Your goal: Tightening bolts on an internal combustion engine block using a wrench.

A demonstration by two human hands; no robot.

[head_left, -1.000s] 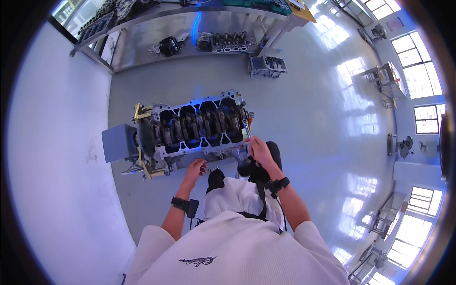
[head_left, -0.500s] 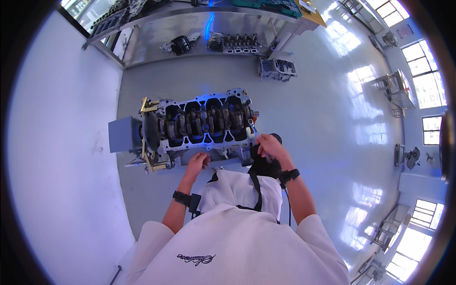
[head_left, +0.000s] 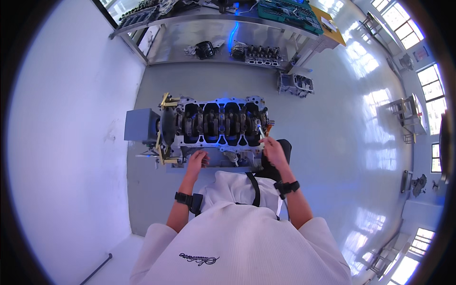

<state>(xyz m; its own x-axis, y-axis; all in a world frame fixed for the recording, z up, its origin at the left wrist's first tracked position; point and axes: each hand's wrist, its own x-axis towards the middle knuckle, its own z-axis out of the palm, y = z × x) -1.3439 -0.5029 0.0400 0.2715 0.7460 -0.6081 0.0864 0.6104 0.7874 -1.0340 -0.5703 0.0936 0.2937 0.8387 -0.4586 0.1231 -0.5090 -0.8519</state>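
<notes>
A silver wrench (head_left: 261, 133) is slanting over the grey engine block (head_left: 222, 141), clasped by the right hand (head_left: 273, 152); the left hand (head_left: 198, 159) is curling, contents hidden from me.

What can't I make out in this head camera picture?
All in the head view:
Silver tool: its lower end is covered by the right hand.
Left hand: its own curled shape hides whether it holds anything.
Engine block: its underside is hidden by its upper face.
Green tool case: far side cut off by the picture's upper edge; contents too small to identify.
</notes>
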